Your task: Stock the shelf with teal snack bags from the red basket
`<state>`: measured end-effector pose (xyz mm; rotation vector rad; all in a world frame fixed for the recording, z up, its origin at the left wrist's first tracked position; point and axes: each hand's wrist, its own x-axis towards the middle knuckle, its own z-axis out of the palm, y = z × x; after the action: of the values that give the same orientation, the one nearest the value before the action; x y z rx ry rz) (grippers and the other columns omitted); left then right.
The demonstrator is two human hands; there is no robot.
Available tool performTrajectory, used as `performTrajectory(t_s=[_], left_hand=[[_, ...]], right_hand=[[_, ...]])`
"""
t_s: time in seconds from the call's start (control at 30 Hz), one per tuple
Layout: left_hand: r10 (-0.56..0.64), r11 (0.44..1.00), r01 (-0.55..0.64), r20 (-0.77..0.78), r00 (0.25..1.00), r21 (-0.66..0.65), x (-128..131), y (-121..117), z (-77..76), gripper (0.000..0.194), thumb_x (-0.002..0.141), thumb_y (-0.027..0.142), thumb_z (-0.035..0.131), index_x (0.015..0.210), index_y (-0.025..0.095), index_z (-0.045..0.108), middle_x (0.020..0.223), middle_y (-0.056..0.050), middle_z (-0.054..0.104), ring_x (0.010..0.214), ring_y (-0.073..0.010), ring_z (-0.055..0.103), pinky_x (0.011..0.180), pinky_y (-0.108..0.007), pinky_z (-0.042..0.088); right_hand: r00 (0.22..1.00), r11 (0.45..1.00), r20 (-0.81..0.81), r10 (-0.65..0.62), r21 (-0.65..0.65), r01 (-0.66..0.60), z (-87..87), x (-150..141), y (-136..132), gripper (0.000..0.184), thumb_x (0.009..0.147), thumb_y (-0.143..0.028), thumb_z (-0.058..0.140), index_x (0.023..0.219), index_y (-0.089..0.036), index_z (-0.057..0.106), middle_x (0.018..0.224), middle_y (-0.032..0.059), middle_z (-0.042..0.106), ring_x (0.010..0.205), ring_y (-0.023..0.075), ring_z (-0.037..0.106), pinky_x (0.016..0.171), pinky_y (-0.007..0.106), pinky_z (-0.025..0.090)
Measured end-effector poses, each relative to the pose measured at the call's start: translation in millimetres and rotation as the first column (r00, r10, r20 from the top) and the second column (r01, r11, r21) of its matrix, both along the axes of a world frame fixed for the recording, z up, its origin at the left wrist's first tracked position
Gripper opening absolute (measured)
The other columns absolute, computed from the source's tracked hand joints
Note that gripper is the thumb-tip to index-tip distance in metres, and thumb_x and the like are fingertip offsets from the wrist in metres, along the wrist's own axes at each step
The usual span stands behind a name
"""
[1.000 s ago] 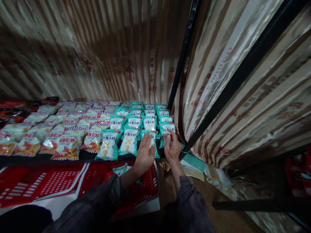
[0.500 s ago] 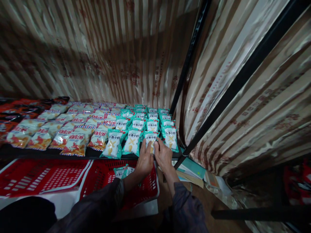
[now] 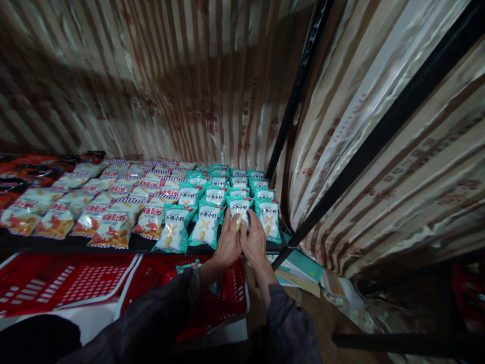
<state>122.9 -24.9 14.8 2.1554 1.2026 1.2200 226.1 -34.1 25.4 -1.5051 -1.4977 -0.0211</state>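
A teal and white snack bag [image 3: 239, 205] sits in the front row on the black shelf [image 3: 142, 242], its lower part hidden by my hands. My left hand [image 3: 228, 243] closes on its left side, and my right hand [image 3: 253, 243] on its right, thumbs close together at the front. Matching bags flank it: one snack bag [image 3: 205, 224] on the left and another [image 3: 268, 220] on the right. More teal bags stand in rows behind.
White, red-printed snack bags [image 3: 112, 222] fill the shelf further left, then orange and black packets [image 3: 36, 169]. Below are two red baskets [image 3: 71, 278], the right one holding teal bags. A black post [image 3: 322, 207] slants up at right; pleated fabric hangs behind.
The view has shifted slightly. My hands have drawn closer around the bag, and it now sits a little higher than before, overlapping the bag behind it more.
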Motion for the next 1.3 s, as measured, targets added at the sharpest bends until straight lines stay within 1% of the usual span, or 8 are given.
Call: performTrajectory(t_s=[0.17, 0.3, 0.4, 0.5, 0.67, 0.93, 1.1, 1.3], left_hand=[[0.029, 0.999, -0.028, 0.039, 0.999, -0.017, 0, 0, -11.7, 0.059, 0.095, 0.029, 0.038, 0.148, 0.011, 0.023, 0.159, -0.023, 0.014, 0.148, -0.0270, 0.014, 0.118, -0.052, 0.023], [0.034, 0.999, -0.033, 0.092, 0.995, -0.007, 2, -1, -21.9, 0.062, 0.096, 0.032, 0.034, 0.151, 0.010, 0.017, 0.159, -0.023, 0.015, 0.148, -0.0267, 0.014, 0.119, -0.052, 0.021], [0.035, 0.999, -0.036, 0.127, 0.991, 0.004, 3, -1, -27.2, 0.060, 0.096, 0.030, 0.030, 0.151, 0.009, 0.018, 0.159, -0.022, 0.018, 0.148, -0.0255, 0.016, 0.120, -0.050, 0.019], [0.047, 0.999, -0.043, 0.150, 0.988, -0.029, 3, -1, -27.7, 0.060, 0.095, 0.031, 0.030, 0.151, 0.010, 0.021, 0.158, -0.020, 0.021, 0.147, -0.0250, 0.019, 0.120, -0.048, 0.019], [0.148, 0.972, -0.101, 0.218, 0.965, -0.213, 5, 0, -17.5, 0.060, 0.095, 0.038, 0.032, 0.149, 0.011, 0.027, 0.156, -0.017, 0.029, 0.146, -0.0228, 0.026, 0.120, -0.043, 0.020], [0.323, 0.882, -0.208, 0.220, 0.921, -0.422, 13, 7, 14.0, 0.057, 0.094, 0.037, 0.035, 0.146, 0.015, 0.035, 0.148, -0.013, 0.045, 0.138, -0.0243, 0.040, 0.117, -0.042, 0.030], [0.355, 0.846, -0.225, 0.196, 0.914, -0.483, 14, 14, 29.8, 0.058, 0.094, 0.039, 0.036, 0.145, 0.013, 0.036, 0.145, -0.015, 0.048, 0.135, -0.0280, 0.045, 0.114, -0.045, 0.033], [0.338, 0.847, -0.201, 0.207, 0.918, -0.493, 16, 21, 32.2, 0.055, 0.094, 0.039, 0.035, 0.143, 0.015, 0.039, 0.144, -0.015, 0.050, 0.133, -0.0279, 0.047, 0.112, -0.046, 0.035]], right_hand=[[0.999, 0.999, -0.048, 0.022, -0.041, -0.024, -0.4, -2, 2, 0.052, 0.096, -0.035, 0.034, 0.139, -0.008, 0.045, 0.135, 0.0209, 0.056, 0.125, 0.0276, 0.054, 0.105, 0.048, 0.043], [0.991, 0.995, -0.120, 0.063, -0.074, -0.073, 5.0, -5, 2, 0.062, 0.095, -0.041, 0.038, 0.147, -0.009, 0.031, 0.141, 0.0207, 0.051, 0.129, 0.0272, 0.051, 0.104, 0.044, 0.044], [0.982, 0.989, -0.175, 0.073, -0.113, -0.094, 12.0, -8, 2, 0.067, 0.095, -0.045, 0.038, 0.151, -0.011, 0.023, 0.139, 0.0191, 0.053, 0.127, 0.0260, 0.053, 0.102, 0.042, 0.045], [0.976, 0.984, -0.209, 0.056, -0.156, -0.090, 16.7, -10, 5, 0.068, 0.095, -0.047, 0.035, 0.150, -0.010, 0.022, 0.134, 0.0192, 0.057, 0.123, 0.0264, 0.056, 0.099, 0.042, 0.046], [0.973, 0.986, -0.232, 0.010, -0.159, -0.048, 14.8, -9, 17, 0.069, 0.092, -0.044, 0.042, 0.150, -0.012, 0.024, 0.132, 0.0174, 0.059, 0.120, 0.0274, 0.058, 0.097, 0.041, 0.048], [0.959, 0.986, -0.280, -0.039, -0.166, -0.008, 9.5, -7, 26, 0.070, 0.087, -0.041, 0.049, 0.147, -0.010, 0.030, 0.134, 0.0197, 0.057, 0.122, 0.0298, 0.057, 0.101, 0.045, 0.045], [0.961, 0.985, -0.276, -0.027, -0.171, -0.022, 9.5, -6, 27, 0.071, 0.089, -0.045, 0.046, 0.148, -0.009, 0.029, 0.138, 0.0202, 0.054, 0.124, 0.0299, 0.056, 0.100, 0.044, 0.046], [0.964, 0.971, -0.260, -0.047, -0.239, -0.017, 12.8, -7, 25, 0.071, 0.092, -0.049, 0.038, 0.149, -0.009, 0.024, 0.131, 0.0204, 0.059, 0.114, 0.0308, 0.062, 0.092, 0.041, 0.050]])
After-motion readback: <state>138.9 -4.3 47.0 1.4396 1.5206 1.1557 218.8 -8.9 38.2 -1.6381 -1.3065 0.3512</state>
